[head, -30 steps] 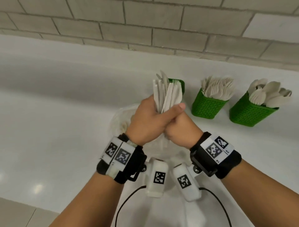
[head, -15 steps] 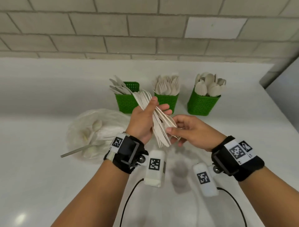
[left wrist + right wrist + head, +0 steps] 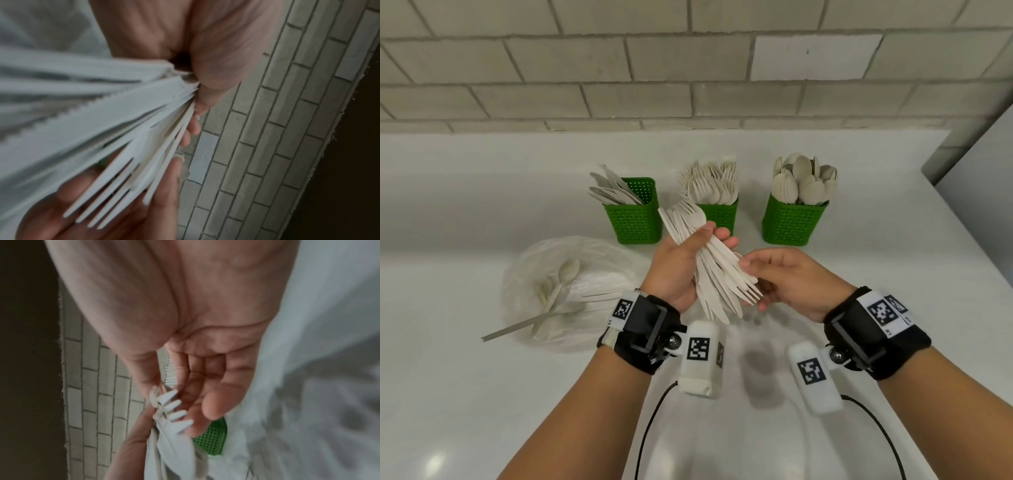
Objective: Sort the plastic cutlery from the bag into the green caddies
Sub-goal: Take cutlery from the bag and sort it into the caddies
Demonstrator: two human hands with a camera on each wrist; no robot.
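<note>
White countertop [image 3: 465,394]: glossy, smooth, fills most of the head view. 1 small bright glare spot near its front-left edge; soft grey shadows on its middle front part. Behind the countertop: wall [image 3: 619,68] of pale grey-beige rectangular tiles laid in running bond, thin darker grout lines. 1 tile [image 3: 815,56] in the wall's upper right reads lighter, nearly white. At the countertop's far right end the wall turns a corner; a plain pale panel [image 3: 983,164] stands there. Light even, diffuse.
</note>
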